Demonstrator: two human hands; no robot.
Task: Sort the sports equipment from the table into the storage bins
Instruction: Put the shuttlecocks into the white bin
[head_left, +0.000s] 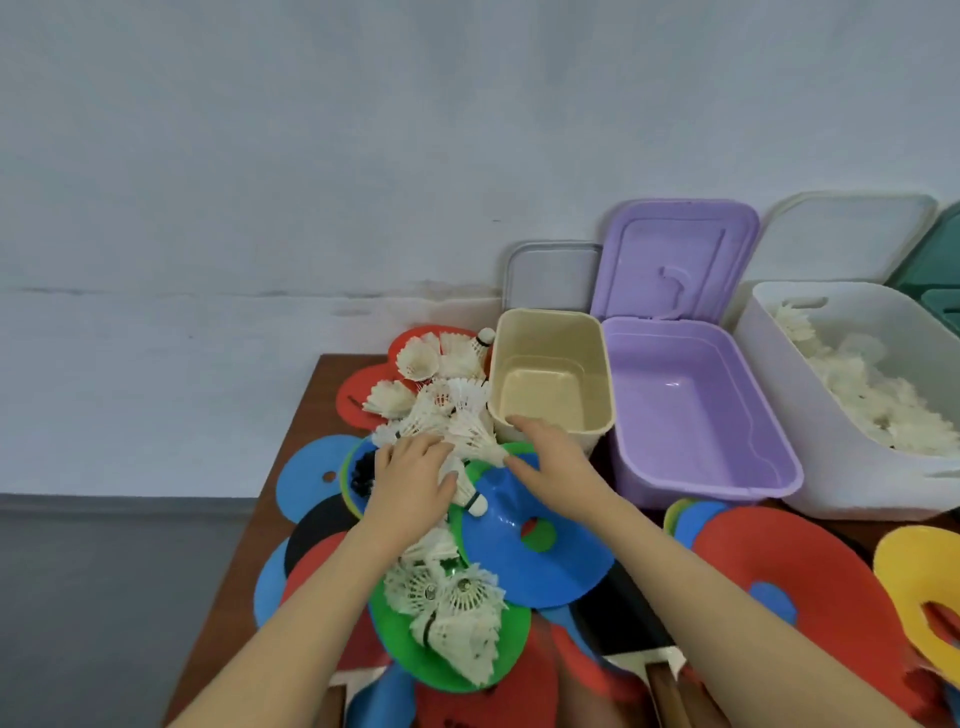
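White shuttlecocks (441, 395) lie heaped on flat coloured disc cones at the table's left. My left hand (410, 480) is curled around one shuttlecock (467, 493) near the pile's middle. Just right of it, my right hand (550, 462) rests open on a blue disc cone (540, 566), fingertips touching the pile, in front of the empty beige bin (550, 374). More shuttlecocks (452, 613) lie on a green disc (405, 639) near my left forearm. The purple bin (691, 415) is empty. The white bin (831, 457) at the right holds many shuttlecocks.
Red (810, 582), yellow (909, 571) and blue discs cover the brown table (322, 384) in front of the bins. Lids lean against the wall behind the bins, with a purple lid (675, 254) upright. A green bin (940, 291) shows at the far right edge.
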